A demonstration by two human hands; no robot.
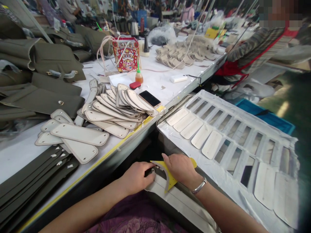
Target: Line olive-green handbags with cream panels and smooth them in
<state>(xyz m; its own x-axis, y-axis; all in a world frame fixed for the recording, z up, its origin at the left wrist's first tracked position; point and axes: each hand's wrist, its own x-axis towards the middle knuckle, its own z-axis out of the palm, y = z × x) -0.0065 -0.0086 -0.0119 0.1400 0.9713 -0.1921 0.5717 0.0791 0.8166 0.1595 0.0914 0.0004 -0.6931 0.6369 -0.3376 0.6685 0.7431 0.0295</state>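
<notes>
My left hand (139, 177) is closed, thumb and forefinger pinching the end of a long pale panel (179, 200) that slopes across my lap. Close to those fingertips there is a small metal fitting (156, 167). My right hand (181, 170) grips a thin yellow piece (172, 181) with a curved pale edge, standing against the panel; its exact kind is unclear. The fingers of my right hand partly cover it. On the table left of my hands, oblong pale strap pieces (80, 133) with metal studs lie in a loose pile.
A white-covered rack (233, 136) with rows of slots and pale pieces stands at right. Dark green bag parts (41, 94) fill the left side. A phone (150, 98), a small glue bottle (139, 77) and a red patterned bag (126, 53) are on the table (97, 69). Another person (257, 48) works at far right.
</notes>
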